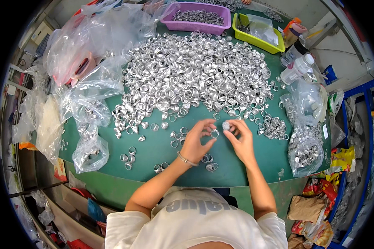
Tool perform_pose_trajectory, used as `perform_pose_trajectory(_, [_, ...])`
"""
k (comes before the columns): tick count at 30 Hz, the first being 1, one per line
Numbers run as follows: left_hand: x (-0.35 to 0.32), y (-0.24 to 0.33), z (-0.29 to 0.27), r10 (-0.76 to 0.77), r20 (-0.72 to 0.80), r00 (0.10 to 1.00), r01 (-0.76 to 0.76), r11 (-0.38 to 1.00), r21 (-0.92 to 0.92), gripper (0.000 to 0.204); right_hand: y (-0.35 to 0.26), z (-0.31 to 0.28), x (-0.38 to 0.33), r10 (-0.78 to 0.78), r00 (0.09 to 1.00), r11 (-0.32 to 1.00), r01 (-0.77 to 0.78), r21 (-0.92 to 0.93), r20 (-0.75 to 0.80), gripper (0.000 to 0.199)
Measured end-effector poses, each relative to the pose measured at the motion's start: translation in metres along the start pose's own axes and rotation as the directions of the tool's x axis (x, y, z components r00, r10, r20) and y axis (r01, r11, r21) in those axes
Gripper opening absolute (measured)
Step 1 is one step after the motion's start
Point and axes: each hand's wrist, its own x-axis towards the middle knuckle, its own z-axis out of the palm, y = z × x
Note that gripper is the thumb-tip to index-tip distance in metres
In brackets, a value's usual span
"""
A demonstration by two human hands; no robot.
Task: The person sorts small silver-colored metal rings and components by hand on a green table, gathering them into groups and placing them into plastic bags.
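Over the near middle of the green table, my left hand [197,142] pinches a silver ring [214,133] between thumb and fingers. Facing it, my right hand [242,140] grips another silver ring [225,125] at its fingertips, its broad top showing. The two rings are close but apart. Beyond my hands spreads a large heap of silver rings [195,74]. Small groups of rings lie nearer: one [131,158] to the left, one [211,166] between my forearms, and one [179,136] beside my left hand. To the right of my right hand is a pile of smaller rings [274,128].
A purple basin [223,28] of metal pieces and a yellow-green tray [257,40] stand at the back. Clear plastic bags [91,155] crowd the left side; a bag of rings [305,153] sits at the right edge, below a white bottle [297,69]. Shelving flanks the table [124,176].
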Motion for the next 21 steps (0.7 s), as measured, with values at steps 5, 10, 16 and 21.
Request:
perform_pose_trajectory(5, [-0.013,0.018,0.007,0.129,-0.034,0.991,-0.127,0.991,0.048,0.056,-0.026,-0.006,-0.032,0.127,0.971,0.683,-0.233,0.692,0.202,0.032])
perform_pose_trajectory(10, [-0.015,0.015,0.007,0.118,0.074,0.99,-0.13,0.975,0.183,0.056,-0.021,-0.006,-0.044,0.154,0.971,0.714,-0.236,0.659,0.181,0.032])
perform_pose_trajectory(16, [0.0,-0.003,-0.002,0.11,0.137,0.984,-0.156,0.904,0.397,0.056,-0.007,-0.04,-0.048,-0.136,0.983,0.87,0.179,-0.459,0.127,0.034])
perform_pose_trajectory(21, [0.012,-0.017,-0.002,0.119,0.105,0.987,-0.157,0.624,0.765,0.049,0.004,-0.053,-0.053,-0.071,0.997,0.907,0.061,-0.416,-0.009,0.034])
